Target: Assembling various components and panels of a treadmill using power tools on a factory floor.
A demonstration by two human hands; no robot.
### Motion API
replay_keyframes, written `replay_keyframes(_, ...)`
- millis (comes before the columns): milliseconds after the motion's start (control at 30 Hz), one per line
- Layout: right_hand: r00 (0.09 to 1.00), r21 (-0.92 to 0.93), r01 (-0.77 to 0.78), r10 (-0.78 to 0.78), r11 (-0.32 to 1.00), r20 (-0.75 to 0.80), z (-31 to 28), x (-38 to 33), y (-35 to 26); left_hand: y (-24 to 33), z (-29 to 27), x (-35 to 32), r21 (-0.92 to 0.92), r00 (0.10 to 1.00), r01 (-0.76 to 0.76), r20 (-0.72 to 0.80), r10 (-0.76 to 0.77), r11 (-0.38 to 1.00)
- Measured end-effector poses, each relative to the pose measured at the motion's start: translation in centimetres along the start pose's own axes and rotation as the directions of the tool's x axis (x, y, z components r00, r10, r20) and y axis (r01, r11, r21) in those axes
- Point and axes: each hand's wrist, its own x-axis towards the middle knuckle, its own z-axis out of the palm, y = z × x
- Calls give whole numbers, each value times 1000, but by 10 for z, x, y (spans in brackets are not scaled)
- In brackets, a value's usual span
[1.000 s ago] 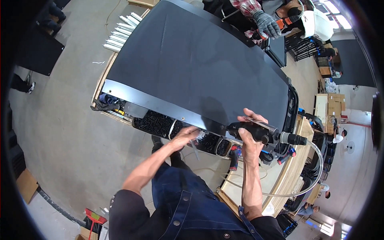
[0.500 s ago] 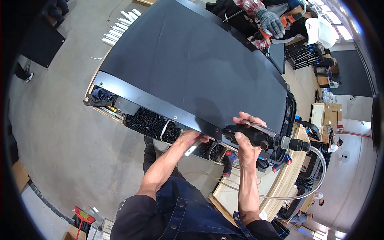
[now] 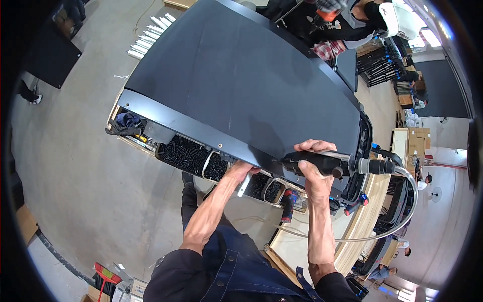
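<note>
My right hand (image 3: 317, 173) is wrapped round a black air tool (image 3: 317, 163), which lies nearly level with its nose at the metal rail along the near edge of a large dark panel (image 3: 241, 85). A clear hose (image 3: 413, 191) loops from the tool's rear fitting. My left hand (image 3: 241, 171) is closed at the underside of that rail (image 3: 186, 129), its fingertips partly hidden below it. From this hand a flat silver metal strip (image 3: 244, 185) with a hole sticks out toward me.
Under the panel's near edge sit bins of black screws (image 3: 183, 151) and small black parts (image 3: 216, 166). A cordless driver (image 3: 288, 205) hangs by the bins; another (image 3: 356, 204) lies to the right. Across the panel, a co-worker holds an orange power tool (image 3: 326, 14). White bars (image 3: 151, 36) stand far left.
My right hand and the air tool have shifted slightly right, and the hose has swung with them. The strip in my left hand has turned more upright. The co-worker's orange tool has moved away.
</note>
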Motion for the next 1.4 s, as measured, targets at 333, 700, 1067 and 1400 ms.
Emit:
replay_keyframes(333, 984, 58, 56, -45, 997, -172, -3, -7, -56, -7, -17, -7, 7, 992, 85, 94, -85, 996)
replay_keyframes(700, 931, 279, 32, 73, 960, -357, -23, -72, -46, 30, 38, -119, 221, 985, 67, 139, -99, 973)
replay_keyframes(1067, 675, 391, 94, 230, 916, -701, -66, -160, -5, 28, -45, -146, 732, 994, 4, -77, 77, 681)
replay_keyframes(1400, 171, 288, -128, 307, 949, -936, -107, -316, 22, 61, -178, -64, 978, 939, -6, 77, 336, -207)
